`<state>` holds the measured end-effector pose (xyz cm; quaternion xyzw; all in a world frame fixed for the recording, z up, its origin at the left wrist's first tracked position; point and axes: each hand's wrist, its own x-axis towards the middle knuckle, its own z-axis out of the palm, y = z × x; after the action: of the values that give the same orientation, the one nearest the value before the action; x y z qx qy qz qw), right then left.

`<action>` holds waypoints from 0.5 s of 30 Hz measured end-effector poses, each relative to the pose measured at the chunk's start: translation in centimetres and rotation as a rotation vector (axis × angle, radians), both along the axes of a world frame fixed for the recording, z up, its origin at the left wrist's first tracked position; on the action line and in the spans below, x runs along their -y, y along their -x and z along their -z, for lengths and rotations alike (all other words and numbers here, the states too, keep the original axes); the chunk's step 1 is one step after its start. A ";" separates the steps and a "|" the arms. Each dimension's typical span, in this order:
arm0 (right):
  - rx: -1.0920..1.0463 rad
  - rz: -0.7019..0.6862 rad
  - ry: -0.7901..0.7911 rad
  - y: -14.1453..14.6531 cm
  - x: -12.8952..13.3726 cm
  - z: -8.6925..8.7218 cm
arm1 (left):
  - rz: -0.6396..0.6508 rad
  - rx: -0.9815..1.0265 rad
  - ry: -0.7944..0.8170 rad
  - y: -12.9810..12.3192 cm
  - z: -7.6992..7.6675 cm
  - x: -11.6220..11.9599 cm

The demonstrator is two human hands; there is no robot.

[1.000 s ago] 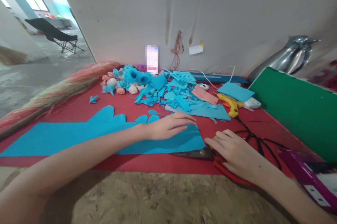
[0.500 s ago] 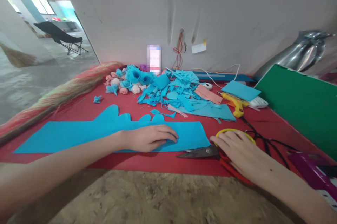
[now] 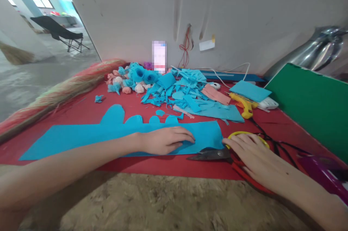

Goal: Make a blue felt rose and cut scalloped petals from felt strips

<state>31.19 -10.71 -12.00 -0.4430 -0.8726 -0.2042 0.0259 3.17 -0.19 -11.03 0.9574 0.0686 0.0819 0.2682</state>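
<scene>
My left hand (image 3: 170,141) lies palm down on a long strip of blue paper (image 3: 81,135), its fingers stretched out. My right hand (image 3: 248,151) is on the scissors (image 3: 214,154), over the yellow and red handles; its fingers are partly hidden. The blades point left along the strip's near edge, and the paper's right end bulges up beside them and my right fingertips. Several rounded blue petal-shaped pieces (image 3: 112,114) lie just beyond the strip's far edge, partly covered by it.
A heap of blue scraps (image 3: 187,91) and blue and pink paper flowers (image 3: 138,75) fill the back of the red table cover (image 3: 163,168). A yellow glue gun (image 3: 247,108) lies at right, its black cord behind my right hand. A green board (image 3: 307,104) leans on the right.
Both hands have shifted slightly right, along with the strip and the scissors. The strip's right end, flat before, now bulges upward near the blades.
</scene>
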 end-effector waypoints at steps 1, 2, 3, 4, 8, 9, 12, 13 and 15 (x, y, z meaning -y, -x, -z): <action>-0.009 -0.011 0.011 0.2 -0.1 -0.1 | 0.000 -0.001 0.001 0.0 0.0 0.0; -0.017 -0.023 0.017 0.4 -0.2 -0.2 | 0.000 -0.001 0.002 0.0 -0.1 0.0; -0.027 -0.035 0.022 0.7 -0.3 -0.3 | 0.000 -0.001 0.004 0.0 -0.1 0.0; -0.038 -0.042 0.024 0.9 -0.4 -0.5 | -0.001 -0.001 0.006 0.0 -0.1 0.0; -0.071 -0.044 0.091 1.5 -1.0 -1.0 | 0.002 0.009 0.017 0.0 0.0 0.1; -0.079 -0.040 0.124 1.6 -1.1 -1.2 | 0.003 0.013 0.017 0.0 0.0 0.1; -0.094 -0.016 0.212 1.7 -1.4 -1.7 | 0.008 0.021 0.009 -0.1 0.1 0.1; -0.097 -0.006 0.230 1.7 -1.5 -1.8 | 0.011 0.023 0.005 -0.1 0.1 0.1; -0.104 0.001 0.250 1.6 -1.5 -2.1 | 0.016 0.028 -0.001 -0.1 0.1 0.1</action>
<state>29.56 -9.22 -9.86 -0.4533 -0.8884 -0.0704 0.0157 3.26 -0.25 -11.12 0.9568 0.0575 0.0931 0.2693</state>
